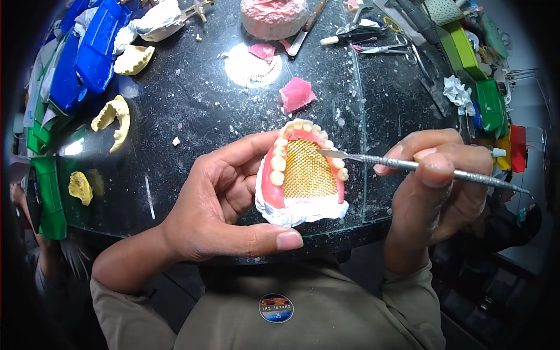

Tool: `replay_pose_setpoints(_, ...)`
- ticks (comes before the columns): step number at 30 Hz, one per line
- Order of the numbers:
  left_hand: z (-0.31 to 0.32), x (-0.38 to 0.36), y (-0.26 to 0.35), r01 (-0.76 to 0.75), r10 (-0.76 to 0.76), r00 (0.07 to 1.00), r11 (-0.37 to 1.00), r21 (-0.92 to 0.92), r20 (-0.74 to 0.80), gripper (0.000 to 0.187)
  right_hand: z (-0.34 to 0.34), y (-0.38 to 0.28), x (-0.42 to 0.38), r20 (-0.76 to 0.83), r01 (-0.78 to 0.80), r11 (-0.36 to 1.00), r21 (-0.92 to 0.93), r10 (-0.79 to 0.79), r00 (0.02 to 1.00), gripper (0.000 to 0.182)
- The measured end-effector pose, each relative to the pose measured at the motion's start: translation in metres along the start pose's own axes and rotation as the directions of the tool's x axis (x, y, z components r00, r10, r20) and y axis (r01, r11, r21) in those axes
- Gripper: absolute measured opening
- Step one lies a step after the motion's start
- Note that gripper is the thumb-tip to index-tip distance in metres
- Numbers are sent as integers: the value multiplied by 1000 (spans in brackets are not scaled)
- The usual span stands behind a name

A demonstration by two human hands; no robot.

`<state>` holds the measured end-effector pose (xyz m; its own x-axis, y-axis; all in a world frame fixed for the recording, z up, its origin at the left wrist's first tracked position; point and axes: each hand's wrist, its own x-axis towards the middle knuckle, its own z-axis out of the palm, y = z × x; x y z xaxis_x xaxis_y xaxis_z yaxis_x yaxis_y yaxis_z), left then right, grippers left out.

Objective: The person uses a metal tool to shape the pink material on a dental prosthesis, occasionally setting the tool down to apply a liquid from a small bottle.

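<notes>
My left hand (213, 198) is wrapped round a denture on a white plaster model (291, 213), thumb along its near side and fingers behind its left. The denture has pink wax gums (272, 185), a row of cream teeth (278, 163) and a gold mesh (309, 172) across the palate. Between thumb and fingers, my right hand (440, 181) grips a metal wax carver (388, 161). Its flat blade lies over the mesh's upper right edge, close to the teeth; the thin hooked end points out to the right.
Pink wax pieces (297, 94) lie beyond the model, near a knife (306, 29) and a pink-topped plaster block (274, 17). Yellowish plaster pieces (114, 119) and blue bins (93, 55) are at left. Scissors (402, 51), crumpled paper (458, 95) and a green bin (492, 105) are at right.
</notes>
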<state>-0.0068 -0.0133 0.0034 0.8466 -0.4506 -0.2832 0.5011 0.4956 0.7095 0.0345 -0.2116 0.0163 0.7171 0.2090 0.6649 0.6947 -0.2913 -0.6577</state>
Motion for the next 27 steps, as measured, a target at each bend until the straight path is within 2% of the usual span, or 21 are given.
replay_pose_setpoints(10, -2, 0, -1, -24, 23, 999, 999, 23, 22, 90, 0, 0, -1, 34, 12, 1000, 6, -12, 999, 22)
replay_pose_setpoints(27, -2, 0, -3, -43, 42, 999, 999, 30, 24, 90, 2, -1, -2, 18, -14, 1000, 3, 14, 1000, 24)
